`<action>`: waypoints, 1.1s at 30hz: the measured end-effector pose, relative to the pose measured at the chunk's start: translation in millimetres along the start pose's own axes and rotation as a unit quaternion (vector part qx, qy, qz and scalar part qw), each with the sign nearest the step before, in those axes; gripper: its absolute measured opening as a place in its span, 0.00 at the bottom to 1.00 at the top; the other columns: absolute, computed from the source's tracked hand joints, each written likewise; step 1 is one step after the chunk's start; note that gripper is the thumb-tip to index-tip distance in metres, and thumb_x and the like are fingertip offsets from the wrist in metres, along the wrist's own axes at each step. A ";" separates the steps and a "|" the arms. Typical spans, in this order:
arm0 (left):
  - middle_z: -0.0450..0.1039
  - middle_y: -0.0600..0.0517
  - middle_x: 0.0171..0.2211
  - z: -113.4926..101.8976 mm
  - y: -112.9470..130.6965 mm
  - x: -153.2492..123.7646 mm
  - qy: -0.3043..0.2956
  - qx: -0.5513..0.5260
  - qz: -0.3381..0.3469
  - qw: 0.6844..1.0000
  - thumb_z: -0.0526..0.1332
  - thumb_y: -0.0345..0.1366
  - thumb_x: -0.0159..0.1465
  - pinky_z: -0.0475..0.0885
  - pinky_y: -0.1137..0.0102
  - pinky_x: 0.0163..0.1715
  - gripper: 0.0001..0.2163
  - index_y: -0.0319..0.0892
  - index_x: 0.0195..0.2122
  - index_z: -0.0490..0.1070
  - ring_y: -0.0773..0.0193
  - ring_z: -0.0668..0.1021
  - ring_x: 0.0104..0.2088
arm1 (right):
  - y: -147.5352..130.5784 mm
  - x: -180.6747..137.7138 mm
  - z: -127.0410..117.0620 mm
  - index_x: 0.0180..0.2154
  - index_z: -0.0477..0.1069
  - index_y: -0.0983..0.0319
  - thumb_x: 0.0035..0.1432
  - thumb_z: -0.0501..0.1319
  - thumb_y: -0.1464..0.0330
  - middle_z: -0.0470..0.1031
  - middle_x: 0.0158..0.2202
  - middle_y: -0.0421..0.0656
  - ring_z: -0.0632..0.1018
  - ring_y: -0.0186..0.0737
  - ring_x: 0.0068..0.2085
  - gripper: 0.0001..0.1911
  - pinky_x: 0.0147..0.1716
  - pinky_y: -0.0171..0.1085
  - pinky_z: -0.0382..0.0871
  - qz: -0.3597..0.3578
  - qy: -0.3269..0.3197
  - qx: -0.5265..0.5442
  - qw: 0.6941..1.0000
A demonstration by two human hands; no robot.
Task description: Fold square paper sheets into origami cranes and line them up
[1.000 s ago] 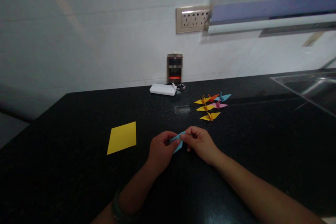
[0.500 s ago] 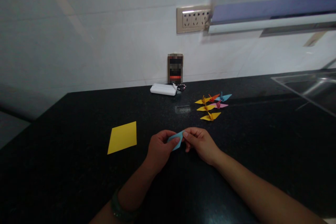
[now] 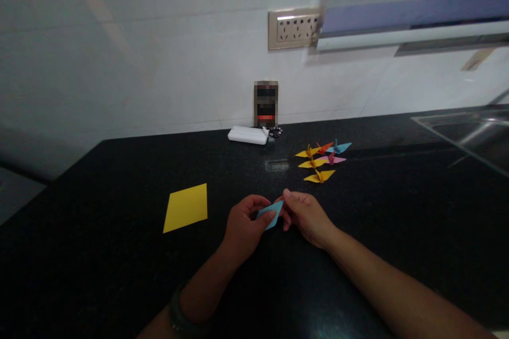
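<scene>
Presently, the fingers of the left hand (image 3: 243, 228) are gripping a folded blue paper (image 3: 278, 208), the thumb pressing on its upper face. The right hand (image 3: 312, 218) is standing just to the right of the blue paper, its fingers curling partly behind the right corner and its thumb rising clear of that corner; whether these fingers are gripping or merely touching the paper cannot be told. A dark bracelet (image 3: 183, 313) is encircling the left wrist, on the near left side of the blue paper.

Left of the blue paper, and apart from it, a yellow sheet (image 3: 186, 208) is lying flat on the black table (image 3: 119, 275). Beyond and to the right of the blue paper, six folded cranes (image 3: 320, 176) are sitting in a close cluster: three yellow, one orange, one pink and one blue. Farther beyond the blue paper, slightly left, a white device (image 3: 248, 135) is resting with a beaded strap (image 3: 275, 132) at its right end. Behind that, straight beyond the blue paper, a pixelated dark object (image 3: 266, 103) is standing upright. Well to the right of the blue paper, a metal sink (image 3: 469, 140) is showing.
</scene>
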State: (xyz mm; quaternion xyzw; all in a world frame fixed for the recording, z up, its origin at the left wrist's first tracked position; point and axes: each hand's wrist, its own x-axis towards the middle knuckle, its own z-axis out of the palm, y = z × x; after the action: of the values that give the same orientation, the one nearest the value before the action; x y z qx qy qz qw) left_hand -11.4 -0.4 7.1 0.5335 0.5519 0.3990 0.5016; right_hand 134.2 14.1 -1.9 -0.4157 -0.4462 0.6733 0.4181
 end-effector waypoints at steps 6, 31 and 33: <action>0.73 0.53 0.27 1.3 -3.1 2.2 -0.004 -0.042 -0.009 0.999 0.65 0.36 0.47 0.68 0.73 0.27 0.16 0.39 0.37 0.68 0.67 0.74 0.27 | -3.1 -1.8 0.4 0.23 0.65 0.65 0.43 0.64 0.59 0.67 0.19 0.36 0.66 0.26 0.17 0.15 0.17 0.28 0.59 -0.019 0.024 -0.052 0.998; 0.68 0.56 0.17 -1.2 1.2 1.7 0.005 -0.127 -0.031 0.991 0.65 0.41 0.48 0.62 0.76 0.18 0.11 0.36 0.25 0.71 0.73 0.66 0.17 | -2.1 -7.0 9.6 0.21 0.67 0.64 0.42 0.65 0.60 0.71 0.17 0.38 0.69 0.30 0.20 0.13 0.21 0.31 0.60 -0.033 0.086 -0.074 0.993; 0.67 0.57 0.16 -2.3 0.1 2.0 0.013 -0.111 -0.017 0.994 0.64 0.41 0.48 0.60 0.76 0.17 0.11 0.37 0.24 0.71 0.73 0.65 0.16 | -3.6 -8.3 11.3 0.20 0.67 0.64 0.42 0.64 0.60 0.69 0.16 0.37 0.68 0.29 0.18 0.13 0.19 0.30 0.58 -0.022 0.066 -0.093 0.993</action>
State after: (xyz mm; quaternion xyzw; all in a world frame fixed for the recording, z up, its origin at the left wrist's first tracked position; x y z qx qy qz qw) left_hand -13.4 1.8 7.3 0.4594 0.5196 0.4561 0.5576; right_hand 126.9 4.4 6.0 -0.4867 -0.4869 0.5906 0.4210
